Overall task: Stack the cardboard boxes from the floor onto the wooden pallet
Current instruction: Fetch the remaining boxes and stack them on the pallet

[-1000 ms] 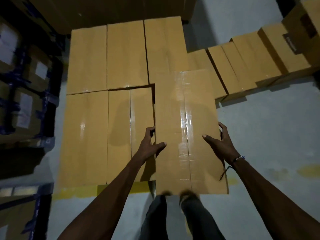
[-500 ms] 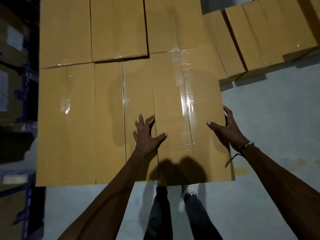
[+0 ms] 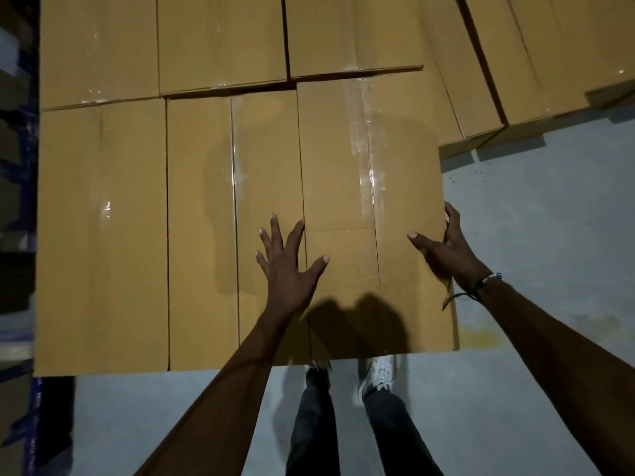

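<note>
The taped box [image 3: 374, 214] lies flat in the near row of the stack, at its right end, level with the neighbouring box [image 3: 233, 231] on its left; their long edges touch. Its far end meets a box of the far row [image 3: 354, 32]. Clear tape runs along its top seam.

The left hand [image 3: 287, 266] rests flat on the box tops, fingers straight and spread apart. The palm straddles the seam between the two near boxes (thumb on the taped box, the other fingers on the neighbouring box). It grasps nothing.

The right hand [image 3: 446, 250] holds the right edge of the taped box near its close end. The thumb lies on the top face; the fingers curl over the edge and down the side. A bracelet [image 3: 488, 281] sits on this wrist.

The stack covers whatever supports it; the pallet cannot be seen. To the right, further boxes [image 3: 488, 73] stand in a row on the grey floor [image 3: 549, 207]. Below the stack's near edge, two legs in dark trousers and a light shoe [image 3: 376, 374] are visible. Dark racking [image 3: 17, 166] runs along the left side.
</note>
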Demonstrator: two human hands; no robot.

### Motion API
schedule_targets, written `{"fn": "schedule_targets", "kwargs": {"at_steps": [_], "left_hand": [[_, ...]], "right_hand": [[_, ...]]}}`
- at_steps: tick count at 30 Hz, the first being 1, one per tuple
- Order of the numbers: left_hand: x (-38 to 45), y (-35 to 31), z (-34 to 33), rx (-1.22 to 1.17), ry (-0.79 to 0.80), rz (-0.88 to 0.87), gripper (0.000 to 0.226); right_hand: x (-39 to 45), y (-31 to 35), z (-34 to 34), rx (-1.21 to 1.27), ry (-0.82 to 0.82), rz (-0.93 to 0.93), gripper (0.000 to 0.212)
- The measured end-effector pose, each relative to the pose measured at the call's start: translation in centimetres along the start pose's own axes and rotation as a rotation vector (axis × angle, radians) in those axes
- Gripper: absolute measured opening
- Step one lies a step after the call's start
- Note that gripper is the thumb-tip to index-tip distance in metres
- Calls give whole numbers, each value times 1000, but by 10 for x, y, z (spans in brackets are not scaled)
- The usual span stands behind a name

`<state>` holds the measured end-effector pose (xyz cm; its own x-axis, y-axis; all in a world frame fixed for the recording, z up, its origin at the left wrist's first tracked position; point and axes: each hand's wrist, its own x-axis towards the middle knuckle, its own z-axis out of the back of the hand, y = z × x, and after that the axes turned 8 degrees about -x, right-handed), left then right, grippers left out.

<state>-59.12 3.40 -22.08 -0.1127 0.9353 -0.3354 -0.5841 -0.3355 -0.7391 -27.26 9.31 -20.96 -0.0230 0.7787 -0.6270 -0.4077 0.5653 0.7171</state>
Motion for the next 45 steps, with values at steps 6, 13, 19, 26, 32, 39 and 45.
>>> {"fn": "schedule_targets", "kwargs": {"at_steps": [6, 13, 19, 26, 32, 39, 45], "left_hand": [[-3, -2, 0, 10, -58, -12, 82], [-26, -2, 4, 141, 39, -93, 72], [-96, 19, 9, 315, 334, -159, 94], [-135, 47, 25, 523, 492, -288, 129], [-132, 66, 18, 606, 376, -443, 101], [-129, 83, 13, 667, 259, -582, 93], [-127, 86, 11, 657, 230, -613, 94]], "right_hand": [[-6, 0, -6, -187, -81, 89, 91], [-36, 4, -23, -438, -255, 223, 88], [-93, -24, -40, -722, -124, 137, 116], [-144, -60, -63, -794, -142, 144, 140], [-147, -70, -75, -808, -172, 139, 154], [-144, -77, -78, -730, -228, 200, 151], [-144, -75, -80, -704, -256, 224, 151]]}}
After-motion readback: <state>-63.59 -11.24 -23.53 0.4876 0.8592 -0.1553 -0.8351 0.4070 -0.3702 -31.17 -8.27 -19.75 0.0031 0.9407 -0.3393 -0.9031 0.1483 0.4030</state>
